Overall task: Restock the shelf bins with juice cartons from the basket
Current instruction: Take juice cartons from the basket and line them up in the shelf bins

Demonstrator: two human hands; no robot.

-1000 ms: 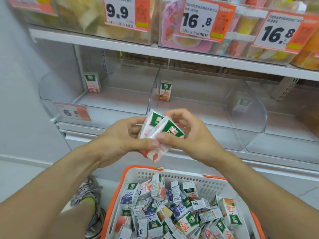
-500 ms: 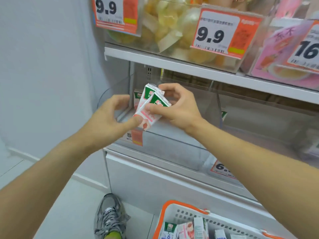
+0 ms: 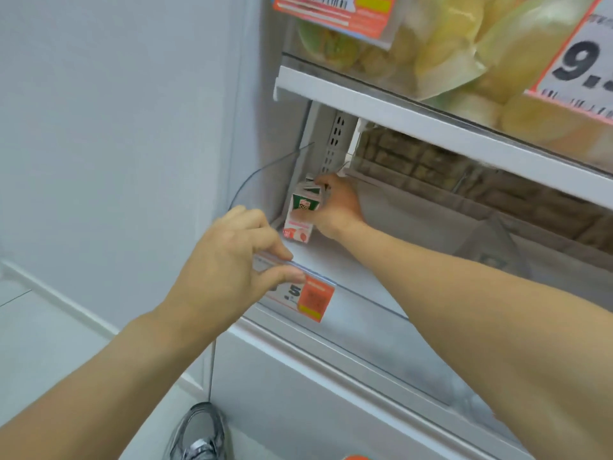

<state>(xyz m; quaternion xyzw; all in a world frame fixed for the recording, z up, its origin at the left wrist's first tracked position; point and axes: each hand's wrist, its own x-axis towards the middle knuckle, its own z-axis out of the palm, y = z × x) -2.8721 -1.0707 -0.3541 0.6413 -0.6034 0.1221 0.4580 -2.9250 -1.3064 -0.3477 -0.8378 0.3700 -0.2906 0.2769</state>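
The small pink-and-green juice cartons (image 3: 300, 212), held between both hands half a second ago, are now gripped by the right hand (image 3: 335, 207) alone inside the clear plastic shelf bin (image 3: 331, 263); the emptied left hand (image 3: 229, 270) rests loosely curled on its front lip. Placement appears imminent.

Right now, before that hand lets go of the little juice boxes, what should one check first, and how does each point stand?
1. Cartons inside the bin: ok. The small green-and-pink juice cartons are past the clear plastic bin's front wall, at its far left corner.
2. Grip secure: ok. The right hand curls round the cartons.
3. Cartons upright: ok, the front one stands nearly straight.
4. Cartons resting on the bin floor: cannot tell, the bottom edge is blurred.
5. Other hand clear of the drop: ok. The left hand rests on the front wall beside the orange-and-white price tag.
6. How many cartons are held: cannot tell.
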